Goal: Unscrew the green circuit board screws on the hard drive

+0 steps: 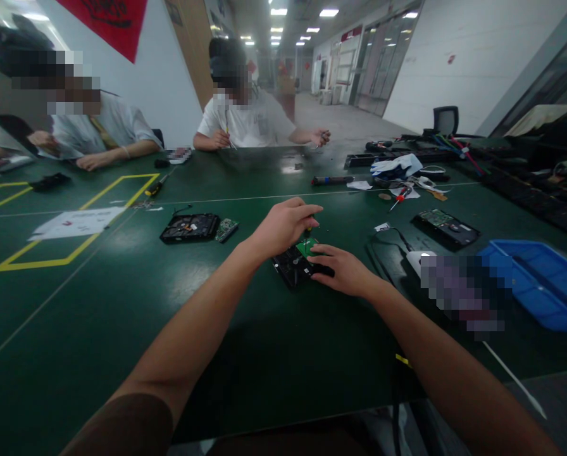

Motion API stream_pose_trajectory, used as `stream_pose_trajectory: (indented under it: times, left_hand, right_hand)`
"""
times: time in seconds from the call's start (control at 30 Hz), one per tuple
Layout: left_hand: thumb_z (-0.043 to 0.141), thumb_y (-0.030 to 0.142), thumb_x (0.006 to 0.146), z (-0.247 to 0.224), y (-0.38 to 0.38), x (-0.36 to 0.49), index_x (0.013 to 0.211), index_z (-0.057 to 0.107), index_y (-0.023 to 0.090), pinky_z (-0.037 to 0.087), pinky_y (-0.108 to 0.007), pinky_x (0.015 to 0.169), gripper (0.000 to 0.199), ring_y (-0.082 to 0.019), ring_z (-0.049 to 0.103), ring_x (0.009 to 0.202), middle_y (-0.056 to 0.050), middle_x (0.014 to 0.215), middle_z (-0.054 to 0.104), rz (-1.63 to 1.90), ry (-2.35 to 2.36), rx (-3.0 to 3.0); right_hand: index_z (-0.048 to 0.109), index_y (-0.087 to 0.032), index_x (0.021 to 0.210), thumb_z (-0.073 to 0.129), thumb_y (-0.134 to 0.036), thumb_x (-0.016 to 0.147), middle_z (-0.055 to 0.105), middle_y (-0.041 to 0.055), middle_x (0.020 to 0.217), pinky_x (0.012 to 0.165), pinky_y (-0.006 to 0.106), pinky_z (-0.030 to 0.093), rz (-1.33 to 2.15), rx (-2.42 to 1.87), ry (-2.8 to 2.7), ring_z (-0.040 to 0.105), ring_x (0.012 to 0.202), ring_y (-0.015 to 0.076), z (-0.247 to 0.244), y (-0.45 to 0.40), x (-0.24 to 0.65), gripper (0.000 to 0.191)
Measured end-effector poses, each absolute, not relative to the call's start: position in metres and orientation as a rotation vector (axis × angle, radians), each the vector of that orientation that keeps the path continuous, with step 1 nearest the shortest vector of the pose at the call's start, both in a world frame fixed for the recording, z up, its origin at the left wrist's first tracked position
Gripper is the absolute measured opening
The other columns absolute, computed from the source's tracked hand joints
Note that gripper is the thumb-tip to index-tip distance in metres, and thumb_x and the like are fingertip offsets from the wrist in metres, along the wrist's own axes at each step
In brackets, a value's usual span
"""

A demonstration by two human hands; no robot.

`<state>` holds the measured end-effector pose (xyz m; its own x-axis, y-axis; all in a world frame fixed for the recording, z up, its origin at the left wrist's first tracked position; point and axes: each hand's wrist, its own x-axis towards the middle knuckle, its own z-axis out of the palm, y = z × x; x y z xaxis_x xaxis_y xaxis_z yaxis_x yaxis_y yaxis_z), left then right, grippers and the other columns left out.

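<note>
In front of me a hard drive (288, 267) lies on the green table, its green circuit board (305, 247) facing up. My left hand (283, 225) is closed around a small screwdriver (308, 232), held upright over the board. Most of its handle is hidden by my fingers, and I cannot tell whether the tip sits in a screw. From the right side, my right hand (343, 269) holds the drive, fingers spread along its edge and over part of the board.
Left of the drive lie another opened drive (191, 227) and a loose circuit board (226, 230). To the right are another drive (446, 228), a cabled device (416, 259) and a blue tray (544, 285). Tools and gloves (397, 166) lie further back. Two people sit across the table.
</note>
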<state>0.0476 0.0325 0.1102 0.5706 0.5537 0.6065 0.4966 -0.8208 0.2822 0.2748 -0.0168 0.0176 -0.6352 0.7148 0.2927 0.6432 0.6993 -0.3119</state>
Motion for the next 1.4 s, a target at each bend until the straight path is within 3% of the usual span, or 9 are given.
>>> stream_pose_trajectory:
  times: [0.23,0.5,0.6,0.73,0.83,0.93,1.07,1.23,1.4]
  left_hand:
    - [0.073,0.042,0.093,0.107,0.035,0.047,0.105,0.076,0.019,0.052,-0.032,0.081,0.027,-0.019,0.065,0.085,-0.006,0.091,0.069,1.132,1.071,2.668]
    - [0.063,0.032,0.100,0.104,0.033,0.053,0.129,0.068,0.017,0.053,-0.036,0.098,0.033,-0.021,0.070,0.106,-0.010,0.118,0.074,1.140,0.935,2.547]
    - [0.057,0.035,0.103,0.104,0.033,0.051,0.137,0.063,0.016,0.054,-0.037,0.096,0.040,-0.021,0.070,0.103,-0.011,0.117,0.074,1.107,0.964,2.518]
    - [0.040,0.032,0.108,0.105,0.035,0.045,0.141,0.060,0.015,0.055,-0.034,0.085,0.042,-0.017,0.069,0.082,-0.007,0.098,0.073,1.022,0.977,2.454]
    - [0.046,0.033,0.106,0.105,0.036,0.045,0.129,0.067,0.018,0.053,-0.031,0.079,0.035,-0.014,0.064,0.071,-0.005,0.094,0.071,1.046,0.986,2.459]
    - [0.060,0.041,0.100,0.105,0.036,0.049,0.100,0.072,0.018,0.048,-0.029,0.074,0.026,-0.015,0.060,0.074,-0.003,0.084,0.068,1.168,1.060,2.510]
    - [0.075,0.051,0.088,0.101,0.036,0.054,0.082,0.065,0.018,0.043,-0.028,0.066,0.036,-0.014,0.055,0.069,-0.001,0.076,0.062,1.263,1.132,2.467]
    - [0.073,0.050,0.090,0.097,0.036,0.055,0.092,0.067,0.018,0.046,-0.025,0.060,0.033,-0.012,0.060,0.062,-0.001,0.078,0.067,1.156,1.025,2.227]
    - [0.059,0.037,0.100,0.094,0.038,0.054,0.131,0.063,0.019,0.052,-0.022,0.055,0.036,-0.010,0.064,0.055,-0.003,0.085,0.071,1.014,0.828,2.031]
  right_hand:
    - [0.069,-0.022,0.132,0.069,-0.037,0.094,0.058,0.0121,0.149,0.114,0.054,0.047,0.249,-1.066,-2.527,0.056,0.137,0.0331,0.019,-0.017,0.275,0.042]
    - [0.069,-0.022,0.132,0.068,-0.037,0.094,0.060,0.0123,0.147,0.113,0.055,0.048,0.258,-1.055,-2.536,0.057,0.135,0.0326,0.022,-0.019,0.275,0.040]
    - [0.070,-0.022,0.131,0.069,-0.037,0.094,0.061,0.0122,0.146,0.113,0.054,0.048,0.247,-1.053,-2.527,0.057,0.135,0.0321,0.022,-0.019,0.275,0.040]
    - [0.070,-0.021,0.131,0.069,-0.037,0.094,0.060,0.0125,0.146,0.113,0.052,0.048,0.249,-1.045,-2.527,0.057,0.135,0.0319,0.021,-0.019,0.276,0.041]
    - [0.069,-0.023,0.132,0.069,-0.037,0.094,0.060,0.0117,0.146,0.113,0.053,0.048,0.252,-1.057,-2.529,0.058,0.135,0.0320,0.022,-0.019,0.276,0.041]
    - [0.069,-0.022,0.133,0.068,-0.038,0.094,0.060,0.0122,0.147,0.114,0.053,0.047,0.248,-1.068,-2.542,0.056,0.136,0.0324,0.023,-0.019,0.275,0.042]
    - [0.069,-0.021,0.132,0.067,-0.038,0.095,0.059,0.0127,0.148,0.113,0.054,0.047,0.241,-1.086,-2.556,0.056,0.137,0.0332,0.024,-0.019,0.274,0.041]
    - [0.069,-0.022,0.132,0.068,-0.037,0.094,0.060,0.0122,0.147,0.113,0.054,0.048,0.253,-1.073,-2.537,0.057,0.135,0.0328,0.025,-0.020,0.274,0.041]
    - [0.070,-0.024,0.131,0.069,-0.036,0.093,0.061,0.0114,0.145,0.113,0.055,0.047,0.288,-1.049,-2.513,0.058,0.135,0.0325,0.025,-0.020,0.275,0.040]
